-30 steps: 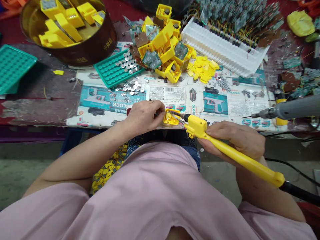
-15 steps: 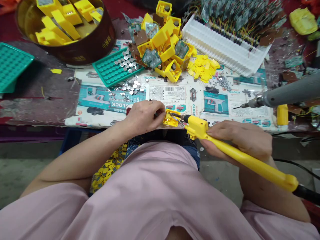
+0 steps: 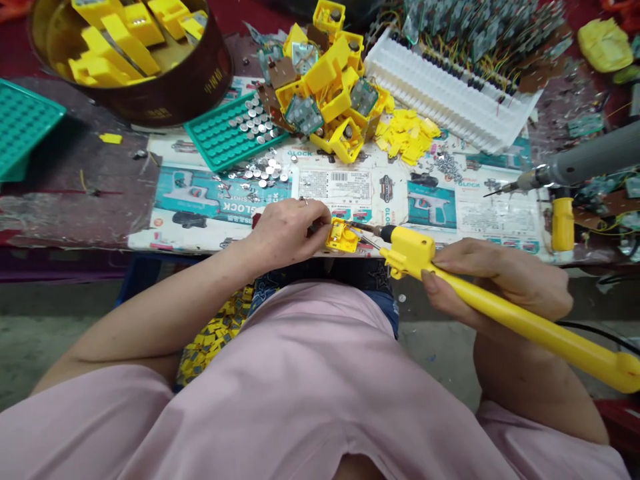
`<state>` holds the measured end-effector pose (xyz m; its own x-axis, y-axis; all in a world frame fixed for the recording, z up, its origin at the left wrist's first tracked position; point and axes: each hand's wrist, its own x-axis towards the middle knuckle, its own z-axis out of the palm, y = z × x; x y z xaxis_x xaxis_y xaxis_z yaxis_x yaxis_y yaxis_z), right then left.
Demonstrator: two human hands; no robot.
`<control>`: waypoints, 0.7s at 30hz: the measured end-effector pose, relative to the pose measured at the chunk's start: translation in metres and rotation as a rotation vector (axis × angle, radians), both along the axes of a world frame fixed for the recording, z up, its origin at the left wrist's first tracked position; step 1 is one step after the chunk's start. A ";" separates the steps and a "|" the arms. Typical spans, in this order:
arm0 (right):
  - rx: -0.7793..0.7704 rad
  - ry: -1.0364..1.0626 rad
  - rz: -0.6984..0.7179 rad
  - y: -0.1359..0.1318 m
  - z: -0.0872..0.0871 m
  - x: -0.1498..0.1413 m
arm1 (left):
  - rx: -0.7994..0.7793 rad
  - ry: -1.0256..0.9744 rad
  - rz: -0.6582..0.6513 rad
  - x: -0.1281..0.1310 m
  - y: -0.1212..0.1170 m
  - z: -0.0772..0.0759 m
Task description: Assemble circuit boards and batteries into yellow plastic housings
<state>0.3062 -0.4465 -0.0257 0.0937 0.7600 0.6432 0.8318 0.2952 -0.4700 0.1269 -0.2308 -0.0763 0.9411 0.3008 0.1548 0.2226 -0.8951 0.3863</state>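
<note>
An open box [image 3: 343, 236] (seemingly unfinished) is pinched by the left grip [image 3: 289, 230], a tool [image 3: 411, 249] clasped by the right grip [image 3: 510, 277]; piled boxes [image 3: 323, 75] seem left undone.

The yellow tool [image 3: 505, 309] looks smooth plastic, the discs [image 3: 271, 162] shiny metal.

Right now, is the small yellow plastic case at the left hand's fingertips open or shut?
Open: seen from above, the case's interior shows, uncovered.
</note>
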 end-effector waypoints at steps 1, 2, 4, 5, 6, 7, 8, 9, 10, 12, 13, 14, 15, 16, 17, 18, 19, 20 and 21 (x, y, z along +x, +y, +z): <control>-0.008 -0.019 -0.026 -0.002 -0.002 0.000 | 0.000 0.005 0.000 0.000 0.000 0.000; -0.025 -0.039 -0.068 -0.004 -0.003 0.000 | 0.001 0.007 0.000 0.000 0.000 0.000; -0.069 -0.071 -0.150 -0.009 -0.008 -0.001 | 0.003 0.005 0.002 -0.001 0.000 0.000; -0.079 -0.075 -0.178 -0.011 -0.010 -0.002 | 0.003 0.001 0.003 -0.001 -0.001 -0.001; -0.069 -0.069 -0.192 -0.013 -0.012 -0.003 | 0.004 -0.007 0.003 -0.001 -0.001 -0.001; -0.044 -0.059 -0.188 -0.015 -0.014 -0.004 | 0.005 -0.017 0.004 -0.001 -0.001 -0.002; -0.021 -0.049 -0.166 -0.016 -0.016 -0.005 | 0.006 -0.027 0.003 -0.001 -0.001 -0.002; -0.003 -0.046 -0.129 -0.017 -0.017 -0.005 | 0.007 -0.035 0.002 -0.001 -0.002 -0.003; 0.006 -0.050 -0.090 -0.017 -0.018 -0.006 | 0.007 -0.042 0.001 -0.001 -0.002 -0.004; -0.011 -0.065 -0.019 -0.016 -0.019 -0.006 | 0.006 -0.046 0.001 -0.001 -0.001 -0.004; -0.015 -0.070 0.001 -0.014 -0.018 -0.006 | 0.006 -0.042 0.004 -0.001 -0.001 -0.004; -0.015 -0.074 0.008 -0.013 -0.018 -0.006 | 0.006 -0.038 0.008 -0.001 -0.001 -0.004; -0.015 -0.078 0.010 -0.012 -0.016 -0.007 | 0.007 -0.035 0.013 -0.001 -0.001 -0.004; -0.017 -0.085 0.015 -0.010 -0.015 -0.007 | 0.008 -0.033 0.017 -0.001 -0.001 -0.004; -0.019 -0.098 0.021 -0.009 -0.013 -0.007 | 0.008 -0.033 0.020 -0.001 -0.002 -0.004; -0.022 -0.121 0.026 -0.007 -0.011 -0.007 | 0.007 -0.035 0.021 -0.001 -0.002 -0.004; -0.042 -0.145 0.029 -0.006 -0.008 -0.008 | 0.005 -0.036 0.020 -0.001 -0.002 -0.004; -0.067 -0.168 0.034 -0.005 -0.005 -0.008 | 0.001 -0.036 0.019 -0.001 -0.002 -0.004; -0.087 -0.189 0.045 -0.004 -0.001 -0.009 | -0.001 -0.035 0.020 -0.001 -0.002 -0.004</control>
